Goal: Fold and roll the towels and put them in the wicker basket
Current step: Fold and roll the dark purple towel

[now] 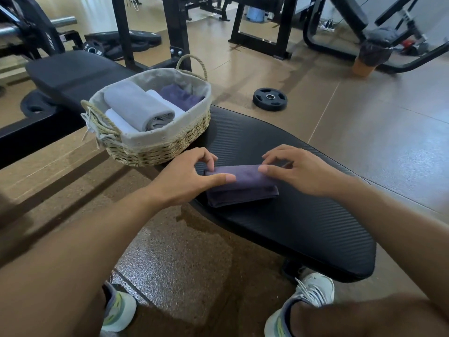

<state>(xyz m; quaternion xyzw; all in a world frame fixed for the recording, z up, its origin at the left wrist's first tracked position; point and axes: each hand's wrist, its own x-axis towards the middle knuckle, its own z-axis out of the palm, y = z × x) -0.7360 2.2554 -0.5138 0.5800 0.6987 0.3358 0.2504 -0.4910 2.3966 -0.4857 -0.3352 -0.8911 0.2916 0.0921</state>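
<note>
**On the counter, beside the basket: a purple towel being rolled**

At the far edge of the purple towel (243,186), both hands work together. The left hand (192,176) curls its fingers over the towel's left end with the thumb laid along the top; the right hand (298,171) mirrors it at the right end, fingertips bent onto the rolled edge. Each hand pinches the cloth lightly, one at each end, likely so the roll stays even across its width and does not skew.

The towel lies folded into a narrow strip on the black padded counter (303,227), its near part flat and not yet rolled. That flat surface gives the roll something firm to turn against.

The wicker basket (155,144) stands on the counter just beyond and to the left of the towel, close enough for a short carry. Inside it lie a rolled grey towel (138,105), white rolls beside it, and a purple one at the back, so this appears to be one of the last.
</note>
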